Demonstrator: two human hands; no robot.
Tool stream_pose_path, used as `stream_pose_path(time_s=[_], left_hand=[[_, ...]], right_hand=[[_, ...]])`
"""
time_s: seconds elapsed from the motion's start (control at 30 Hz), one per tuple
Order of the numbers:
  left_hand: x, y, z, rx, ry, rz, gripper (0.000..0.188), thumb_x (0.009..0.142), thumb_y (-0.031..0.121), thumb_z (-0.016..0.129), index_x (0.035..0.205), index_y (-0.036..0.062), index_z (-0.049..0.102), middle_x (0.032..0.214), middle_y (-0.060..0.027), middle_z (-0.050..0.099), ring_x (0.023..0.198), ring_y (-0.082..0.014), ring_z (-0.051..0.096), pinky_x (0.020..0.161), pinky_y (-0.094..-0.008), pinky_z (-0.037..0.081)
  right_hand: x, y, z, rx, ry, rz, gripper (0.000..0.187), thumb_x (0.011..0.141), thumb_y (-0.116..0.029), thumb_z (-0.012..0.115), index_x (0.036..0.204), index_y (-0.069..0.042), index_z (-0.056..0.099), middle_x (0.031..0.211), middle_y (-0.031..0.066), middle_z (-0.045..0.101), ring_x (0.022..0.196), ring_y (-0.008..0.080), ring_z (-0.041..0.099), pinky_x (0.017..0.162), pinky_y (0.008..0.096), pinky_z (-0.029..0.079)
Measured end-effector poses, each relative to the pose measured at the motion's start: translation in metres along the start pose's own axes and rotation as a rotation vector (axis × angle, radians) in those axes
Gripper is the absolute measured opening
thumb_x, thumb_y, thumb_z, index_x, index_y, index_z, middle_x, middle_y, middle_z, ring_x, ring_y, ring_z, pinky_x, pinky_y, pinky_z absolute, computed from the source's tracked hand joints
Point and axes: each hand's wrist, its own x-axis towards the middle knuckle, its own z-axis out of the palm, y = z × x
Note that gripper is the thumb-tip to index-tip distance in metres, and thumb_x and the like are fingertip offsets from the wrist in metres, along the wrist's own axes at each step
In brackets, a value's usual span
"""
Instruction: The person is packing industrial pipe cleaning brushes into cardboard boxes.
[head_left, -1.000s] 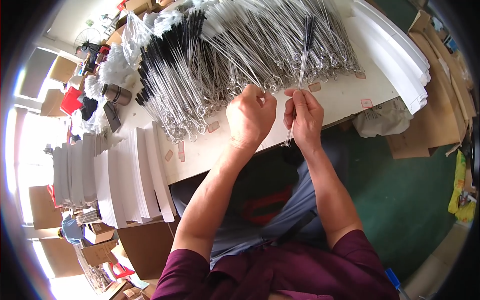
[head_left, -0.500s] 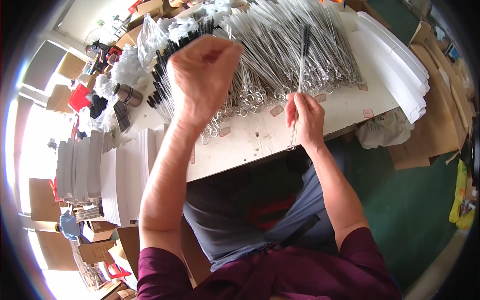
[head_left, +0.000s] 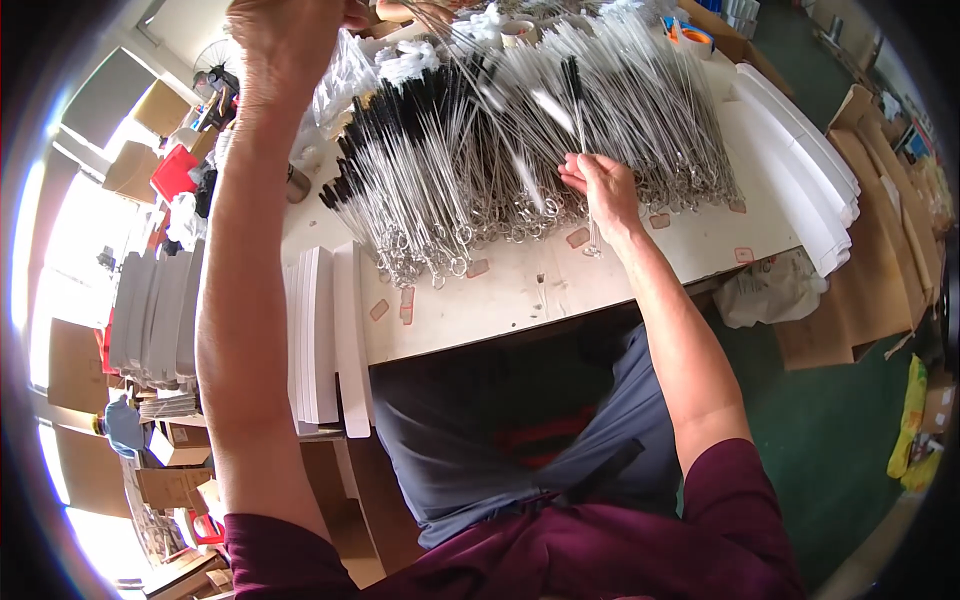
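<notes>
My right hand [head_left: 608,190] pinches the thin wire shaft of a black-bristled brush [head_left: 573,78], which stands upright over the pile. Its ring end [head_left: 592,250] shows below my fingers. A blurred white brush head [head_left: 552,108] lies just above the same fingertips. Beneath and beyond stretches a wide pile of wire brushes [head_left: 650,120], their rings toward me. My left hand [head_left: 285,40] is raised at the top left, partly cut off by the frame edge. Its visible fingers look curled, and what they hold is hidden. Blurred white brush heads [head_left: 525,172] hang across the pile's middle.
The brushes lie on a pale table [head_left: 470,320] with small red-edged labels. Long white cartons [head_left: 790,160] are stacked at its right, more white boards [head_left: 318,340] at its left. Beyond stand tape rolls [head_left: 690,38]. Flattened cardboard [head_left: 880,240] leans at the far right.
My left hand has swung up and left, from over the pile to the top edge. My right hand has risen slightly with its brush. Blurred white brush heads now show mid-pile.
</notes>
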Motion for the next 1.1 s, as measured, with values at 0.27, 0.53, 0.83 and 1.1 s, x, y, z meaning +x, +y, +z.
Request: stream_pose_path(time_s=[0.27,0.53,0.83,1.1], left_hand=[[-0.018,0.004,-0.063,-0.157,-0.252,-0.097,0.027,0.095,0.018,0.062,0.105,-0.0042,0.074,0.089,-0.0137,0.073,0.075,-0.0198,0.070,0.073,-0.0315,0.059],[-0.096,0.014,-0.050,-0.343,-0.537,-0.414,0.016,0.095,0.009,0.065,0.100,-0.0027,0.075,0.085,-0.0129,0.074,0.066,-0.0179,0.071,0.062,-0.0289,0.060],[-0.123,0.008,-0.059,-0.433,-0.592,-0.565,0.015,0.093,0.011,0.068,0.097,-0.0028,0.073,0.087,-0.0116,0.073,0.071,-0.0167,0.072,0.069,-0.0291,0.059],[-0.135,0.013,-0.067,-0.418,-0.580,-0.599,0.015,0.091,0.009,0.066,0.094,-0.0045,0.073,0.089,-0.0106,0.073,0.081,-0.0174,0.072,0.074,-0.0298,0.060]], right_hand=[[-0.009,-0.008,-0.003,-0.037,-0.052,-0.152,0.031,0.108,-0.019,0.053,0.106,0.007,0.068,0.102,0.0188,0.073,0.093,0.0255,0.074,0.084,0.0358,0.063],[-0.085,-0.117,0.063,0.038,-0.381,-0.154,0.034,0.110,-0.025,0.050,0.102,0.003,0.067,0.097,0.0155,0.074,0.086,0.0217,0.075,0.079,0.0337,0.063],[-0.129,-0.131,0.081,0.050,-0.557,-0.106,0.033,0.110,-0.024,0.052,0.099,0.003,0.066,0.086,0.0089,0.072,0.080,0.0146,0.071,0.074,0.0293,0.060],[-0.141,-0.130,0.087,-0.129,-0.409,-0.322,0.029,0.108,-0.021,0.056,0.099,0.003,0.069,0.083,0.0058,0.071,0.077,0.0106,0.066,0.072,0.0261,0.054]])
